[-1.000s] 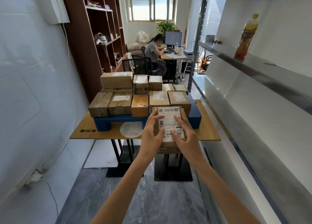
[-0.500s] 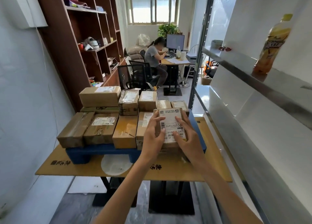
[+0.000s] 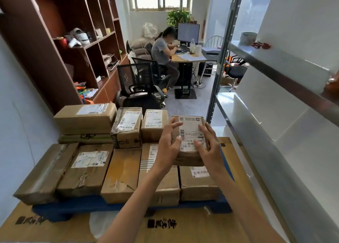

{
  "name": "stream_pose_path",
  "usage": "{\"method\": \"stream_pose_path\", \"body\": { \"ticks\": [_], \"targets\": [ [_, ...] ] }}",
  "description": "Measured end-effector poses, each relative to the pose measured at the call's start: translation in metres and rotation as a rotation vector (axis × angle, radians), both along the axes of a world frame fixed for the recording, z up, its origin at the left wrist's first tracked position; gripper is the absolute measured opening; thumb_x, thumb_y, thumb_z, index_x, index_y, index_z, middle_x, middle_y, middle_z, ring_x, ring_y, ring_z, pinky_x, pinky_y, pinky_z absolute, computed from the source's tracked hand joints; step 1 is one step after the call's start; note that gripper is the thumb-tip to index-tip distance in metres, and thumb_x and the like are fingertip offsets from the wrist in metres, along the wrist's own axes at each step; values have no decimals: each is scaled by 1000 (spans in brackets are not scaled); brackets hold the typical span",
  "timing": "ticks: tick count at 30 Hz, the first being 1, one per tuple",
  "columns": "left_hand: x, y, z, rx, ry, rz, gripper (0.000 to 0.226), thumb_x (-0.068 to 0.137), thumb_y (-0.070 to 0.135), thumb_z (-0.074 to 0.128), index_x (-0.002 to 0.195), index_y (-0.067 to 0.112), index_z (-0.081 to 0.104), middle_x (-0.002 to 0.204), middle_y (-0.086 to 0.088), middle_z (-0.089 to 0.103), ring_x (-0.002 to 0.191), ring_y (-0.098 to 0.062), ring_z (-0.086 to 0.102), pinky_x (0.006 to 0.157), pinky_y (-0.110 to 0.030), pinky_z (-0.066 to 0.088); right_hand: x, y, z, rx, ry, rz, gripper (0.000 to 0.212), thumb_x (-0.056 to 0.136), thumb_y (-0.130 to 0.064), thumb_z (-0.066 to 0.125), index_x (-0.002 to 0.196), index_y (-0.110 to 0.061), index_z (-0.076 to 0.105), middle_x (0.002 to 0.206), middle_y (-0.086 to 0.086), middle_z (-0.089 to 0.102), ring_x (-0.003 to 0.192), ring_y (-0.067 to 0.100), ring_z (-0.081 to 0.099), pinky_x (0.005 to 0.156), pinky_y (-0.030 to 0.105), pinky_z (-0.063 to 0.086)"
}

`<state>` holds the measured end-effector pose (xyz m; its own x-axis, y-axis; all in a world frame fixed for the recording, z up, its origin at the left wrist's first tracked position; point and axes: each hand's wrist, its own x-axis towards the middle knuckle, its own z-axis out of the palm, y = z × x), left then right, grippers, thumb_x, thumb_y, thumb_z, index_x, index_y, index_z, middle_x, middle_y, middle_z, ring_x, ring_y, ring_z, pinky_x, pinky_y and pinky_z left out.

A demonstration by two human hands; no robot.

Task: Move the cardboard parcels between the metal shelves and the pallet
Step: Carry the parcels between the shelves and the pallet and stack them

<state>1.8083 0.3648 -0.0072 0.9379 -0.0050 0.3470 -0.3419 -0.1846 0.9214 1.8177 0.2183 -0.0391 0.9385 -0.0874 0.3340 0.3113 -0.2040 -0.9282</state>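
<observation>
- Head view: both hands meet on one small cardboard parcel [image 3: 190,132], white label facing up, over the right rear part of the blue pallet [image 3: 73,209].
- The left hand [image 3: 167,147] forms one half of the grip. Its thumb lies on the label's left edge and its fingers curl round the parcel's left side.
- The right hand [image 3: 209,149] forms the other half, thumb on the label's lower right and fingers spread down the right side. The grip is therefore clamped on the parcel from both flanks.
- The parcel's long axis runs away from the person, roughly in line with the forearms, with the near end tipped slightly lower.
- It sits just right of the upper-row parcel [image 3: 154,125], in line with that second tier, and above the front-right parcel [image 3: 200,184]. I cannot tell whether its underside already touches the layer below.
- The pallet stands on a cardboard-covered worktop [image 3: 201,228], and a bottom layer of parcels fills it from left to right.
- The metal shelves [image 3: 275,68] run along the right, well apart from the held parcel, and the right hand is the nearer one to them.
- Judged from this, the step in hand is setting the parcel into the free right-rear spot. That calls for a short drop straight down, keeping the left side flush with its neighbour.
- A seated person [image 3: 161,50] works at a far desk, clear of the task.
</observation>
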Motion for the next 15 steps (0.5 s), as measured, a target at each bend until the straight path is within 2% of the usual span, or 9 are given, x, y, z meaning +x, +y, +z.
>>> {"method": "stream_pose_path", "body": {
  "ticks": [2,5,8,11,15],
  "targets": [
    [37,5,0,26,-5,-12,42,93,-2,45,132,16,47,153,5,28,138,-7,30,99,-12,41,36,2,-1,0,4,-11,50,90,-13,61,136,-26,48,149,-7,31,136,19,35,92,42,53],
    [87,14,0,71,23,-40,37,97,4,45,132,15,46,153,3,27,137,-7,29,97,-6,38,84,2,-3,3,49,-14,48,90,-17,61,135,-28,49,148,-10,32,133,20,39,91,43,54],
    [136,29,-3,207,0,14,35,97,8,45,131,17,49,148,-2,39,137,-12,33,111,-24,32,124,0,-3,0,80,-60,47,91,-12,59,136,-22,48,148,-8,31,132,19,40,88,40,55],
    [178,48,-15,350,14,108,32,95,4,46,126,11,54,133,-5,54,128,-15,45,109,-23,33,155,-2,-17,-74,126,-86,46,91,-11,58,135,-20,48,148,-4,31,132,19,40,91,36,54],
    [209,70,-45,603,65,150,30,94,6,47,122,12,56,126,-5,55,121,-20,49,103,-28,36,182,1,-46,-224,166,-94,48,90,-13,61,135,-21,49,147,0,35,133,19,39,99,42,49]
  ]
}}
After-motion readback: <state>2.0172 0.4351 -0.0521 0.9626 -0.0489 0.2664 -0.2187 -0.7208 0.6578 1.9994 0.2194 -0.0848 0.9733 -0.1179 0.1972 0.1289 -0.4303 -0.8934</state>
